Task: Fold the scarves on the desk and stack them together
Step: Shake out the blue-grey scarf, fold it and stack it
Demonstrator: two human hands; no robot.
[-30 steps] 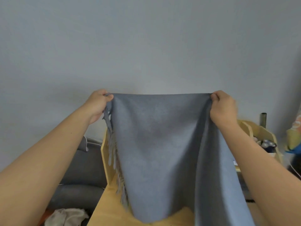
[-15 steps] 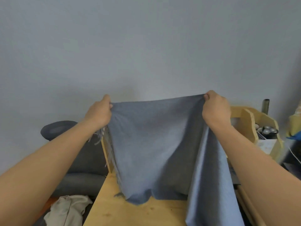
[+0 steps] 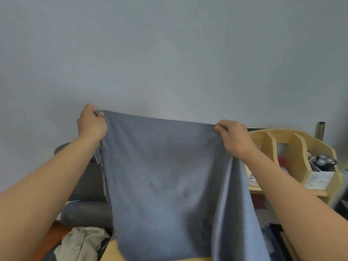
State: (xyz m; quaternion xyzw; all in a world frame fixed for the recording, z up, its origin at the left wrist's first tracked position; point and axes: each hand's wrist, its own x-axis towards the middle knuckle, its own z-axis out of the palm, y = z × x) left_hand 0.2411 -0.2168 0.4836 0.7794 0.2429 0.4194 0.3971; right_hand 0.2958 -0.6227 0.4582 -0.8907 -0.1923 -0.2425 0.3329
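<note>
Two hands pinching grey scarf (image 3: 165, 176) top corners, left hand (image 3: 91, 123) now higher, right hand (image 3: 234, 137) spread wider

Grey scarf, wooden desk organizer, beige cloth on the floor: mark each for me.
grey scarf (image 3: 165, 176), head view, middle of the hanging panel.
wooden desk organizer (image 3: 299, 162), head view, front face of a divider panel.
beige cloth (image 3: 81, 243), head view, centre of the crumpled heap at lower left.
</note>
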